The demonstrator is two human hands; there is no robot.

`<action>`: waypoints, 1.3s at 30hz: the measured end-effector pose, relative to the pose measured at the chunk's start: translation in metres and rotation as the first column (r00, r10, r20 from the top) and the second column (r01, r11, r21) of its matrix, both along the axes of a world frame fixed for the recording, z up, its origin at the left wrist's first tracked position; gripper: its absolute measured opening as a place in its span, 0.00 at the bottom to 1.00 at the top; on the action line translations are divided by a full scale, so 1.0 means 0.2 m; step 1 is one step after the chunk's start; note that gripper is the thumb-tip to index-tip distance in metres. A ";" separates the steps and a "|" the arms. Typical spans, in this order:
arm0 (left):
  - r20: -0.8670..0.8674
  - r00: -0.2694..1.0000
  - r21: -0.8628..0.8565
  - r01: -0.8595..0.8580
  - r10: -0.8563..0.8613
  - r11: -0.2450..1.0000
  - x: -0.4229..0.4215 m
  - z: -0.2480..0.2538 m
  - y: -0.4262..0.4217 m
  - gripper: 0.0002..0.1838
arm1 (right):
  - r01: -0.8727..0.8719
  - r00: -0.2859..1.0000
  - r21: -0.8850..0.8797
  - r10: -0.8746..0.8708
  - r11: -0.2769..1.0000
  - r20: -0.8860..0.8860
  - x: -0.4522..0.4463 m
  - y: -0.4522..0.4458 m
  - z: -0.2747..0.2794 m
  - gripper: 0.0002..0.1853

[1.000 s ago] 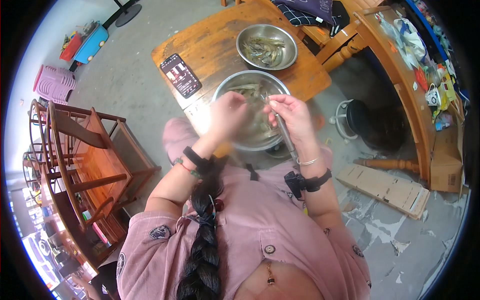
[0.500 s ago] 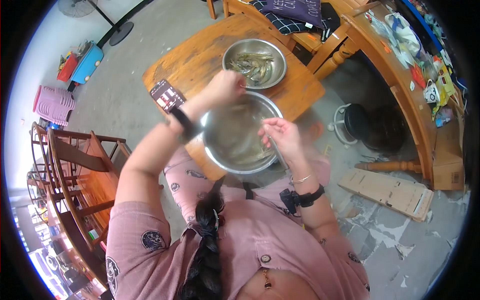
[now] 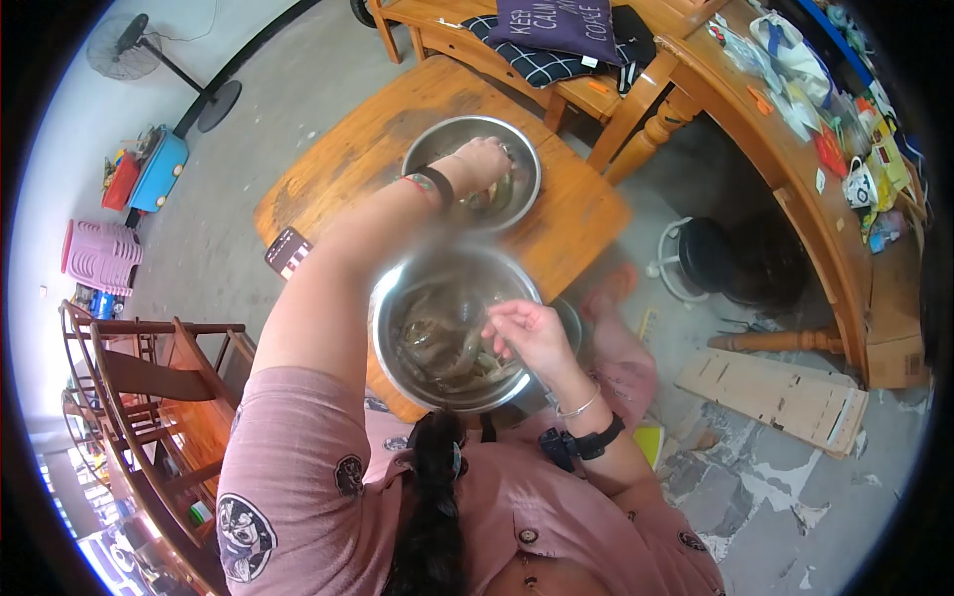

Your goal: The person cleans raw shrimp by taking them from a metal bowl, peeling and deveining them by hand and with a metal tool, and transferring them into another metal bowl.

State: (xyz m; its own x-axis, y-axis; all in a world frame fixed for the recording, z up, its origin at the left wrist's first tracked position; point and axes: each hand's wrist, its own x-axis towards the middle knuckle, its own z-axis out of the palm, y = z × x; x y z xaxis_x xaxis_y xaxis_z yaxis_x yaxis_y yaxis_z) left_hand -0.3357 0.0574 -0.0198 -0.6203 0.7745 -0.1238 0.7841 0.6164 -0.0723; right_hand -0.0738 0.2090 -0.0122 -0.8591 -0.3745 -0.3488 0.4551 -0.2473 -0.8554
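Head view, and my left hand (image 3: 479,164) is right in the far bowl, a round stainless-steel bowl (image 3: 529,164) on the brown wooden table (image 3: 333,169). The fingers are bent down among the greyish-green shrimp (image 3: 497,196); whether they're pinching one, I can't tell from up here. There's a black wristband (image 3: 437,185) on that arm, and the forearm crosses beside a dark smartphone (image 3: 288,250) with a lit screen, covering part of it.

Over to my right hand (image 3: 532,336), hovering over the right side of the near bowl, a wider, shiny steel bowl (image 3: 386,363) at the table's near edge. Thumb and fingers are curled close together, but I can't make out whether anything sits between the tips. Below them, more greyish, translucent shrimp (image 3: 437,348) lie heaped in that near bowl.

Round the edges: a purple cushion (image 3: 566,28) with white lettering on the wooden bench beyond, a black round stool (image 3: 702,254) over to the right, and a long, flat cardboard box (image 3: 773,399) on the scuffed grey floor.
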 end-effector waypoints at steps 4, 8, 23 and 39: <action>-0.011 0.991 -0.233 -0.133 0.135 0.963 -0.02 -0.01 0.06 0.17 | -0.001 1.000 -0.015 0.001 1.000 -0.005 -0.01 0.01 -0.03 0.08; 0.053 0.982 -0.230 -0.163 0.180 0.959 -0.04 0.03 0.05 0.18 | -0.008 1.000 -0.043 0.007 0.999 -0.017 -0.01 0.02 -0.03 0.08; 0.233 0.955 0.351 -0.260 0.185 0.900 0.26 0.25 -0.17 0.11 | 0.018 0.993 0.044 -0.012 0.999 -0.119 0.11 0.05 0.08 0.08; 0.840 0.542 0.541 -0.839 -0.003 -0.062 1.50 0.30 -0.25 0.16 | 0.198 0.879 0.258 -0.055 0.946 -0.474 0.23 -0.12 0.36 0.07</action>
State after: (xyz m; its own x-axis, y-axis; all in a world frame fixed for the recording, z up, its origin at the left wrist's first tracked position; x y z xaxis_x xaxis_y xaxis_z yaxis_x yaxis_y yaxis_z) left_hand -0.0349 0.0065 0.0412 -0.9922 0.0771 -0.0976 -0.0954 0.0318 0.9949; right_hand -0.0277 0.1845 0.0603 -0.9807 -0.1949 0.0170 -0.0203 0.0152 -0.9997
